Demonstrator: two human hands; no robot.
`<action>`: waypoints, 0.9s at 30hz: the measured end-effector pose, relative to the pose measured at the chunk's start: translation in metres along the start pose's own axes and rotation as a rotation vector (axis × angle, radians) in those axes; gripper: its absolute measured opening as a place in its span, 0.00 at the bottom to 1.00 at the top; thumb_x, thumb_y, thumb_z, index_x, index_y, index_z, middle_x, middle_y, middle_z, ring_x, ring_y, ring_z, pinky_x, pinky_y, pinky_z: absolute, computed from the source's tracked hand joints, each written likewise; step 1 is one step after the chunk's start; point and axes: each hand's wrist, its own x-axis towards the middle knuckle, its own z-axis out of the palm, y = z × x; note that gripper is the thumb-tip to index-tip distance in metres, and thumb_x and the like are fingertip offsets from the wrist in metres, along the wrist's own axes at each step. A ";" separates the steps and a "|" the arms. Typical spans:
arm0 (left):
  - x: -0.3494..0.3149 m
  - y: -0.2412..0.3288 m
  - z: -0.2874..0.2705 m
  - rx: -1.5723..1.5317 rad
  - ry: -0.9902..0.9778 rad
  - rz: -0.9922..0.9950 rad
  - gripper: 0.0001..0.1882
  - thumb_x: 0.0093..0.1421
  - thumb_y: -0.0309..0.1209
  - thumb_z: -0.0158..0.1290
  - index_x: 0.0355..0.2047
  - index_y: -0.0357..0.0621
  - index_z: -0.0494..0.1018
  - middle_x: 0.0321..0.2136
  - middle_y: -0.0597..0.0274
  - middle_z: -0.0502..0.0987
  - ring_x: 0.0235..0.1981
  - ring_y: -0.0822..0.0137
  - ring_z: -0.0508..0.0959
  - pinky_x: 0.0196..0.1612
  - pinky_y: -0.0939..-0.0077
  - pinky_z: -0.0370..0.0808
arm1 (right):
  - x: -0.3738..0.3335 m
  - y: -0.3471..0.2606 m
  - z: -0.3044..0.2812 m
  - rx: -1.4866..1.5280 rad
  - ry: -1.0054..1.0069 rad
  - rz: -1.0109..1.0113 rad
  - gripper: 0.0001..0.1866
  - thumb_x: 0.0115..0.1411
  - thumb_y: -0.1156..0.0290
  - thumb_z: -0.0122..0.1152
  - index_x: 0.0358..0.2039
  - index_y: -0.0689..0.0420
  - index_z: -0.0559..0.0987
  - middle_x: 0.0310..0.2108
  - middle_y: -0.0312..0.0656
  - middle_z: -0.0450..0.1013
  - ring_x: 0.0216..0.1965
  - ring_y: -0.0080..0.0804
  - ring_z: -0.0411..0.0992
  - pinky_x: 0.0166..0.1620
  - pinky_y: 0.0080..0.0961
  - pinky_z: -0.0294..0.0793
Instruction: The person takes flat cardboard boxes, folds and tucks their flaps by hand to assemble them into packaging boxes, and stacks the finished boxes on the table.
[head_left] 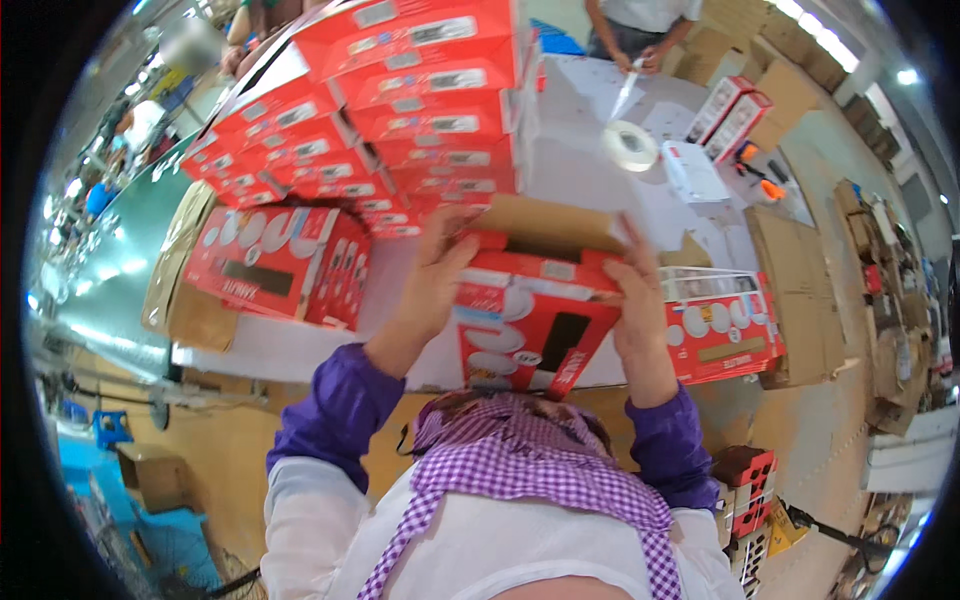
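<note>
A red printed carton (490, 300) stands at the table's near edge, close against my body. Its top is open, and a brown inner flap (545, 222) is raised at the far side. My left hand (437, 268) grips the carton's left upper side. On the opposite side, my right hand (637, 300) holds the right upper edge, its fingertips slightly blurred. The carton's inside is dark, so I cannot tell whether anything lies in it. Just right of my right hand lies another red carton (735, 365) with a clear-looking upper part.
A tall stack of red cartons (430, 130) rises at the far left of the white table (570, 100). More flat red cartons (265, 255) lie left. A tape roll (631, 146), a white box (695, 172) and upright cartons (735, 125) sit far right. Another person's hands (640, 60) work across the table.
</note>
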 end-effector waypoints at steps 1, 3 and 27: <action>0.000 0.003 0.003 -0.161 0.068 -0.043 0.14 0.61 0.22 0.44 0.46 0.37 0.73 0.49 0.60 0.73 0.53 0.66 0.70 0.56 0.73 0.66 | 0.007 0.007 -0.011 0.073 -0.025 0.129 0.26 0.56 0.79 0.48 0.57 0.55 0.69 0.53 0.41 0.69 0.42 0.24 0.73 0.32 0.19 0.79; 0.002 0.012 -0.001 -0.270 0.066 -0.215 0.15 0.59 0.20 0.44 0.45 0.36 0.74 0.52 0.60 0.71 0.54 0.65 0.69 0.58 0.71 0.65 | 0.009 0.010 -0.012 0.086 -0.072 0.179 0.20 0.57 0.78 0.47 0.50 0.57 0.74 0.51 0.39 0.69 0.41 0.24 0.73 0.33 0.20 0.79; 0.024 0.060 -0.025 0.633 -0.454 -0.792 0.32 0.46 0.50 0.68 0.47 0.47 0.75 0.22 0.74 0.72 0.19 0.80 0.67 0.17 0.82 0.54 | 0.026 -0.049 0.008 -0.933 -0.576 0.371 0.27 0.52 0.52 0.69 0.41 0.64 0.77 0.23 0.38 0.76 0.24 0.22 0.73 0.26 0.19 0.72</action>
